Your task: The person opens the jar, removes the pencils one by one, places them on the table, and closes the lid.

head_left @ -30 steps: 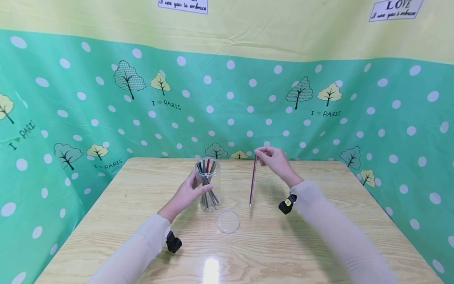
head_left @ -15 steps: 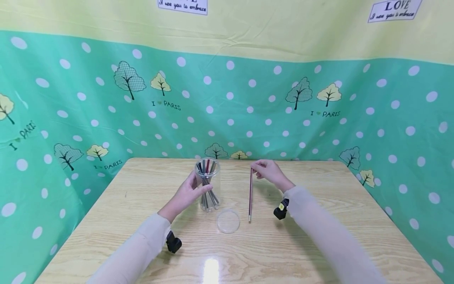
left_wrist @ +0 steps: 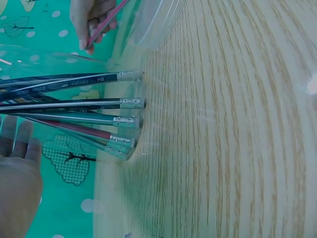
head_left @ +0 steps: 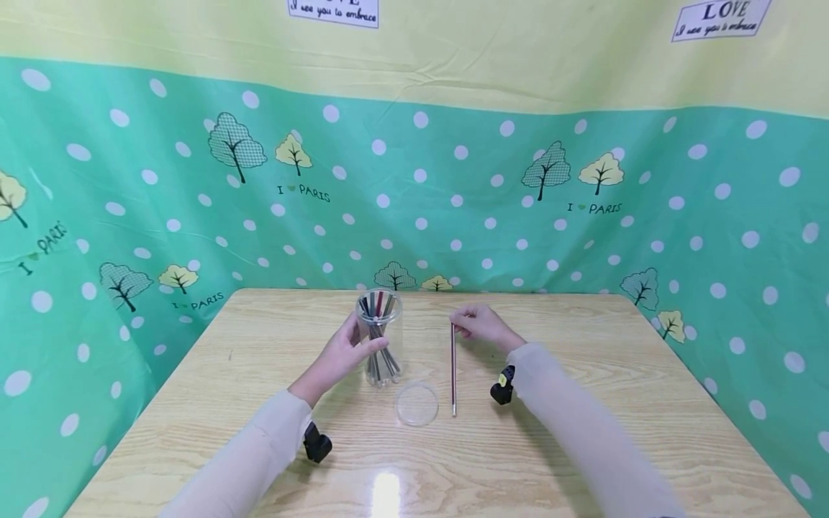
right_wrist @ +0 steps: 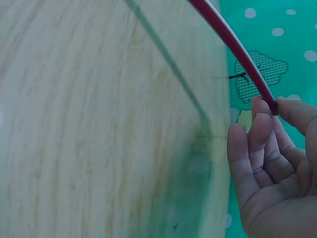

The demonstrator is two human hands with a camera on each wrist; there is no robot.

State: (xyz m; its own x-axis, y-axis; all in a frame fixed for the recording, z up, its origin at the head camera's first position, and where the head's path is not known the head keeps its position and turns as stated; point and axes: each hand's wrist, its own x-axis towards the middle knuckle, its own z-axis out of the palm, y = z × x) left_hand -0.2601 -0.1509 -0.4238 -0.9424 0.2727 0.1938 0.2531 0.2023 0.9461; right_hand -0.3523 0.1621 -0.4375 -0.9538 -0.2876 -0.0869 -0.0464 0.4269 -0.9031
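My left hand [head_left: 338, 356] grips a clear round jar [head_left: 397, 338] from its left side, thumb across the front. Several pencils [left_wrist: 94, 104], dark, green and red with metal-banded ends, lean inside it; the left wrist view shows those ends at the jar's bottom. To the right, my right hand [head_left: 482, 328] pinches one end of a red striped pencil [head_left: 453, 370] between thumb and fingertips. Its metal-tipped end points toward me. In the right wrist view the pencil casts a shadow on the table apart from it. Between jar and pencil lies a clear round lid [head_left: 417, 403].
The wooden table [head_left: 259, 381] reaches back to a green dotted curtain [head_left: 453, 173] hanging behind it and on both sides. A small black device [head_left: 316, 442] is strapped at the left wrist, another black device [head_left: 501, 388] at the right.
My right hand has come lower, nearer and slightly left, with the pencil's metal-tipped end swinging toward me. The left hand, jar and lid have stayed put.
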